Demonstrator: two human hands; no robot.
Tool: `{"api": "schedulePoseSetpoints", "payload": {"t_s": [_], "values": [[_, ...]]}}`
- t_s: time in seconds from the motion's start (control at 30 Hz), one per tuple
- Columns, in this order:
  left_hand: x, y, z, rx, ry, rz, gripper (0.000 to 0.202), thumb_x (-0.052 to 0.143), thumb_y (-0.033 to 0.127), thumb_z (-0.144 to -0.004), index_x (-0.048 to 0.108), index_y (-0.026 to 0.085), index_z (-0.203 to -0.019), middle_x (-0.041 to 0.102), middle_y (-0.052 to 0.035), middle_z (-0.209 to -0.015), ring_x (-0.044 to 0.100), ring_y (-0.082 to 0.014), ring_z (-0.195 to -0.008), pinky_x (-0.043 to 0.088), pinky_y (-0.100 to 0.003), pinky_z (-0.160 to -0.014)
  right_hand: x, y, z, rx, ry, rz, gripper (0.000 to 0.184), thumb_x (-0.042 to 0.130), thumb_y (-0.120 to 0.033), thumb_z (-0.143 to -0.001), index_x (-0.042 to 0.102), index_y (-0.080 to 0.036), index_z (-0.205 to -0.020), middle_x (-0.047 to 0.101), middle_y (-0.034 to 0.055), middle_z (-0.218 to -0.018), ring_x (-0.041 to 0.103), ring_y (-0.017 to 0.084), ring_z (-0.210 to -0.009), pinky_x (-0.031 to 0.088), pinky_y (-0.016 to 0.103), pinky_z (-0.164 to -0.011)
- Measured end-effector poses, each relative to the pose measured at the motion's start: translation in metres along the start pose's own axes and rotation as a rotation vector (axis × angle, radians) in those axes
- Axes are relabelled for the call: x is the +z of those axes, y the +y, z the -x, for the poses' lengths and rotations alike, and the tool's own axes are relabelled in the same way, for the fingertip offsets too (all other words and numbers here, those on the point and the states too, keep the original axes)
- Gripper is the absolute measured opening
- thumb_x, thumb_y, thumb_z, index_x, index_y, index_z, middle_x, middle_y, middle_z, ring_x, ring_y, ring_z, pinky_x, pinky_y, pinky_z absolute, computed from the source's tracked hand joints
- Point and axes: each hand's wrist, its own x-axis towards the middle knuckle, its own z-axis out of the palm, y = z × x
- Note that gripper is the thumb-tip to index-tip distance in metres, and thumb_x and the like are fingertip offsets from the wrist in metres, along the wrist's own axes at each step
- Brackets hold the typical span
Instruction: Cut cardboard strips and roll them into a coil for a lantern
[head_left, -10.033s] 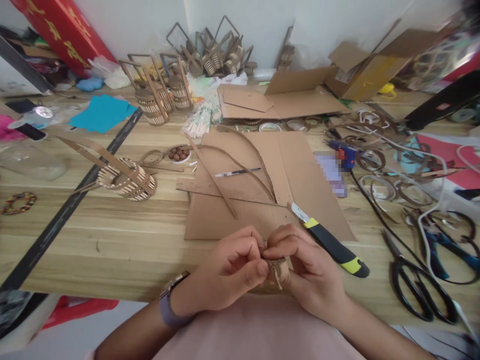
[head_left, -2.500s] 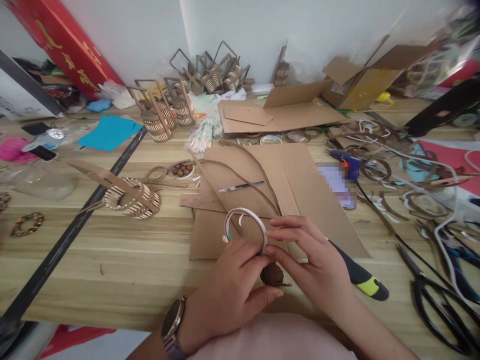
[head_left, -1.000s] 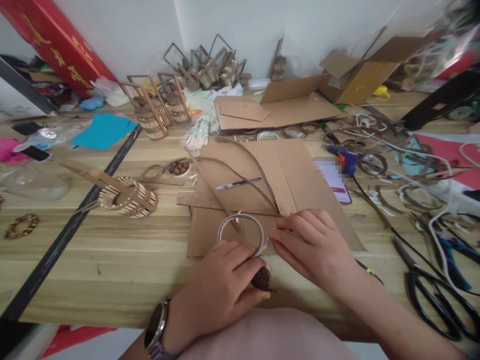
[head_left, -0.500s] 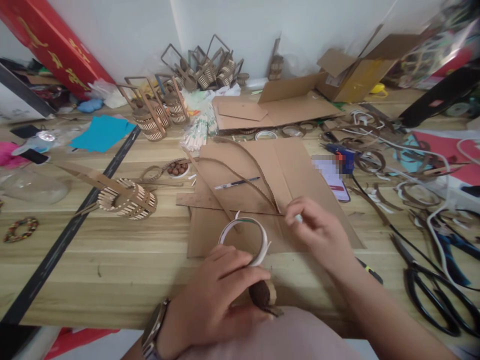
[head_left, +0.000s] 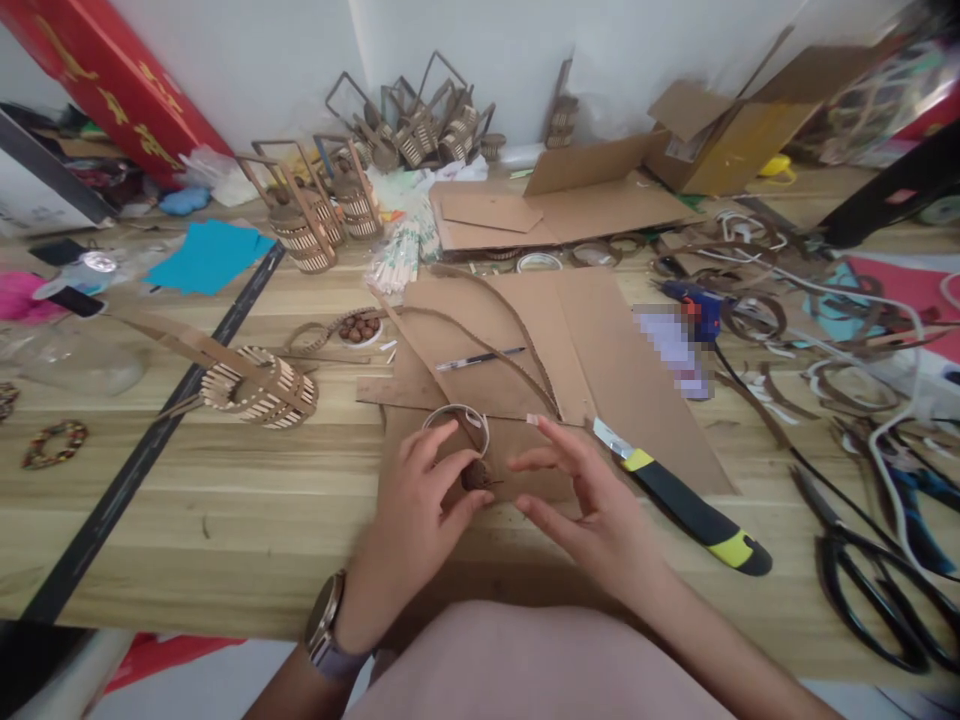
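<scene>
My left hand (head_left: 424, 500), with a watch on its wrist, is curled around a small dark brown round piece (head_left: 475, 476) between thumb and fingers. A roll of white tape (head_left: 484, 428) stands against the same hand's fingers; whether they grip it or only touch it I cannot tell. Facing it from the right, my right hand (head_left: 581, 495) has its fingers apart. A tiny pale scrap (head_left: 533, 419) clings to its index fingertip. Both hands are over the near part of a cardboard sheet (head_left: 592, 350). To the right lies a utility knife (head_left: 675, 500), blade out.
A pen (head_left: 480, 358) and curved cardboard strips (head_left: 517, 330) lie on the sheet. At left is a slatted little bucket (head_left: 262, 390), beside a bowl of brown beads (head_left: 360, 328). Scissors (head_left: 862, 570), a glue gun (head_left: 694, 305) and cables crowd the right. Finished buckets (head_left: 300, 235) stand behind.
My left hand has moved forward from my body with the brown piece. My right hand has come left and lower, its fingers spreading. The utility knife, mostly covered before, now shows fully.
</scene>
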Motion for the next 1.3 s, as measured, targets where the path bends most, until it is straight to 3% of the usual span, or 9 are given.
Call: {"api": "schedulePoseSetpoints", "payload": {"t_s": [0.23, 0.5, 0.6, 0.7, 0.77, 0.87, 1.0, 1.3], "values": [[0.000, 0.019, -0.001, -0.073, -0.058, 0.207, 0.020, 0.061, 0.024, -0.095, 0.064, 0.016, -0.113, 0.069, -0.0091, -0.103, 0.064, -0.0232, -0.095, 0.054, -0.037, -0.083, 0.008, -0.008, -0.001, -0.012, 0.073, 0.015, 0.064, 0.063, -0.020, -0.090, 0.036, -0.036, -0.146, 0.076, -0.0021, -0.090, 0.075, 0.019, -0.088, 0.057, 0.036, -0.082], [0.005, 0.025, -0.001, -0.102, -0.059, 0.360, 0.023, 0.058, 0.025, -0.096, 0.064, 0.017, -0.117, 0.071, -0.0089, -0.104, 0.067, -0.0220, -0.095, 0.056, -0.034, -0.084, 0.012, -0.009, 0.006, 0.056, 0.149, -0.088, 0.066, 0.065, -0.021, -0.090, 0.036, -0.038, -0.147, 0.074, -0.0026, -0.085, 0.073, 0.018, -0.084, 0.057, 0.033, -0.076], [0.006, 0.025, 0.000, -0.134, -0.056, 0.465, 0.025, 0.059, 0.031, -0.096, 0.065, 0.017, -0.116, 0.070, -0.0089, -0.104, 0.067, -0.0206, -0.092, 0.058, -0.030, -0.076, 0.011, -0.009, 0.005, 0.051, 0.139, -0.128, 0.061, 0.065, -0.021, -0.090, 0.042, -0.037, -0.144, 0.070, -0.0023, -0.084, 0.070, 0.017, -0.082, 0.056, 0.033, -0.079], [0.006, 0.025, 0.001, -0.189, -0.086, 0.590, 0.028, 0.062, 0.038, -0.094, 0.068, 0.018, -0.113, 0.070, -0.0077, -0.102, 0.067, -0.0183, -0.086, 0.058, -0.025, -0.067, 0.007, -0.009, 0.000, 0.084, 0.125, -0.334, 0.045, 0.068, -0.031, -0.089, 0.055, -0.036, -0.132, 0.065, -0.0016, -0.082, 0.065, 0.016, -0.076, 0.055, 0.031, -0.071], [0.006, 0.025, 0.001, -0.232, -0.107, 0.653, 0.031, 0.065, 0.041, -0.092, 0.068, 0.019, -0.113, 0.070, -0.0069, -0.102, 0.067, -0.0176, -0.084, 0.058, -0.025, -0.068, 0.004, -0.010, -0.005, 0.156, 0.151, -0.531, 0.028, 0.071, -0.044, -0.086, 0.066, -0.033, -0.111, 0.063, -0.0008, -0.080, 0.061, 0.015, -0.070, 0.053, 0.029, -0.063], [0.005, 0.026, -0.001, -0.255, -0.134, 0.711, 0.032, 0.068, 0.041, -0.090, 0.069, 0.019, -0.114, 0.070, -0.0061, -0.103, 0.067, -0.0173, -0.085, 0.058, -0.025, -0.071, 0.003, -0.012, -0.011, 0.307, 0.170, -0.746, 0.030, 0.077, -0.055, -0.076, 0.066, -0.028, -0.084, 0.060, -0.0006, -0.079, 0.055, 0.014, -0.064, 0.050, 0.029, -0.059], [0.005, 0.029, -0.004, -0.223, -0.150, 0.730, 0.032, 0.068, 0.041, -0.090, 0.070, 0.020, -0.114, 0.069, -0.0055, -0.100, 0.066, -0.0172, -0.086, 0.057, -0.024, -0.072, 0.005, -0.016, -0.013, 0.455, 0.075, -0.857, 0.035, 0.081, -0.054, -0.070, 0.063, -0.026, -0.077, 0.056, -0.0012, -0.074, 0.050, 0.015, -0.064, 0.046, 0.028, -0.058], [0.005, 0.030, -0.006, -0.201, -0.141, 0.741, 0.032, 0.069, 0.043, -0.090, 0.071, 0.019, -0.112, 0.070, -0.0056, -0.100, 0.066, -0.0173, -0.086, 0.056, -0.024, -0.072, 0.006, -0.019, -0.008, 0.572, 0.047, -1.040, 0.024, 0.086, -0.040, -0.066, 0.068, -0.025, -0.071, 0.052, -0.0023, -0.074, 0.048, 0.013, -0.067, 0.042, 0.025, -0.060]]}}
